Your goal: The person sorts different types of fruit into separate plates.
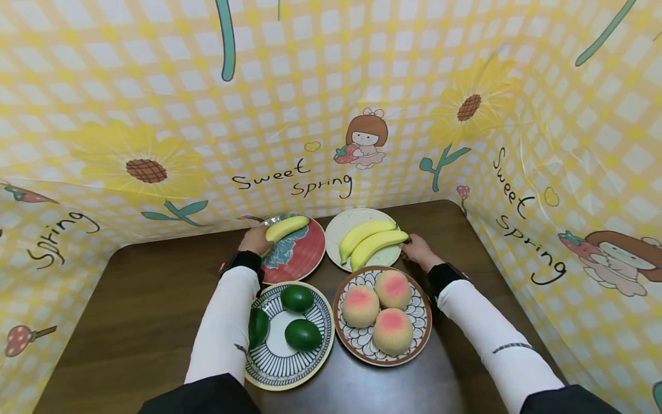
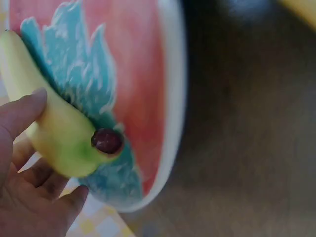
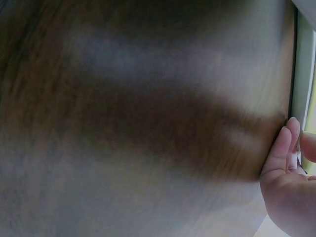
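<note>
A banana (image 1: 287,227) lies over a red plate (image 1: 309,253) with a blue-green pattern. My left hand (image 1: 254,239) grips it near its dark stem end; in the left wrist view the thumb presses its side and the fingers curl beneath. Two more bananas rest side by side on a pale plate (image 1: 337,227). At the stem end of the nearer banana (image 1: 380,244), my right hand (image 1: 418,252) pinches the tip beside the plate's rim. The right wrist view shows only its fingers (image 3: 280,148) against that rim, the grip partly cut off.
Nearer to me, a patterned plate (image 1: 284,376) holds several dark green fruits (image 1: 303,335). Right of it stands a brown-rimmed plate (image 1: 426,328) with three peaches (image 1: 392,332). A yellow checked cloth (image 1: 289,86) hangs behind and beside the brown table (image 1: 124,310).
</note>
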`<state>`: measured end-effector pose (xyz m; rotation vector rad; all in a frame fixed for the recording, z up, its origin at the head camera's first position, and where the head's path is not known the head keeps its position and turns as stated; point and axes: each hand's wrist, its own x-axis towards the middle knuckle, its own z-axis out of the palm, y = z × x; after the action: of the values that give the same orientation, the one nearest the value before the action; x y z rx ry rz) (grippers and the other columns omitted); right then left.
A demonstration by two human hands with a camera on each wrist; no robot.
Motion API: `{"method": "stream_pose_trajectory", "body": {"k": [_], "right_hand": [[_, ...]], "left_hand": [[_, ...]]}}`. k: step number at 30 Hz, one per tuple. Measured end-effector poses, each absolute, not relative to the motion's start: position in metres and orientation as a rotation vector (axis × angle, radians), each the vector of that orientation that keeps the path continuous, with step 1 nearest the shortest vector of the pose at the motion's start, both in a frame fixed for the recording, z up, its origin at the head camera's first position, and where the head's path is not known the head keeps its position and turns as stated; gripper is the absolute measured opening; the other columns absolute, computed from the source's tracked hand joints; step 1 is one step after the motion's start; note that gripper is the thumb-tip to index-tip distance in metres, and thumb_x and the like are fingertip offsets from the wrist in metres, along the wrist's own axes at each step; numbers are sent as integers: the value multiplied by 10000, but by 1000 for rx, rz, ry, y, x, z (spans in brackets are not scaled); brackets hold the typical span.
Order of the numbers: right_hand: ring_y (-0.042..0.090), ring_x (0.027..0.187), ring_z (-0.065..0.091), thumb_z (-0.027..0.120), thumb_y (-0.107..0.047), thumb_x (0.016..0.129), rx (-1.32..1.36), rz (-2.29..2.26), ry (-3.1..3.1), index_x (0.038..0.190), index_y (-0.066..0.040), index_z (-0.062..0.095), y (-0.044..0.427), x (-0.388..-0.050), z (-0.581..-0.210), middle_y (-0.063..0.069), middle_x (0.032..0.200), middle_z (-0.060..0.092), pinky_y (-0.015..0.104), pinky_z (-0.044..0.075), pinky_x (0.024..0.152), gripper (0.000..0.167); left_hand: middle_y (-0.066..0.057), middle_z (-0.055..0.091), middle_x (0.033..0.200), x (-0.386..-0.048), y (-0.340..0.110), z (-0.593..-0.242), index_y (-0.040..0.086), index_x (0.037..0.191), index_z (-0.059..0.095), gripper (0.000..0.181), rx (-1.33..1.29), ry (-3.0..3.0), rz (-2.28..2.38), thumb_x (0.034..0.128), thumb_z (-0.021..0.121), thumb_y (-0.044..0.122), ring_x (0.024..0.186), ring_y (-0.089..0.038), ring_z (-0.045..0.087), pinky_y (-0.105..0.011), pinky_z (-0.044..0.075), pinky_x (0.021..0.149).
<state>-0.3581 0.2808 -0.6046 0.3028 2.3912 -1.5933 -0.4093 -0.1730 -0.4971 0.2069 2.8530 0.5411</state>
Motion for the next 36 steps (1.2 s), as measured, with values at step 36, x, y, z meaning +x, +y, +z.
{"method": "stream_pose_trajectory", "body": {"k": [36], "right_hand": [[129, 700, 552, 485, -74, 1043, 367, -1505, 2451, 1210, 124, 471, 251, -322, -542, 72, 800, 553, 223, 474, 642, 260]], "left_hand": [[-199, 633, 1413, -390, -33, -470, 77, 1519, 486, 554, 444, 2886, 629, 1012, 645, 236, 1266, -380, 622, -508, 493, 1063]]}}
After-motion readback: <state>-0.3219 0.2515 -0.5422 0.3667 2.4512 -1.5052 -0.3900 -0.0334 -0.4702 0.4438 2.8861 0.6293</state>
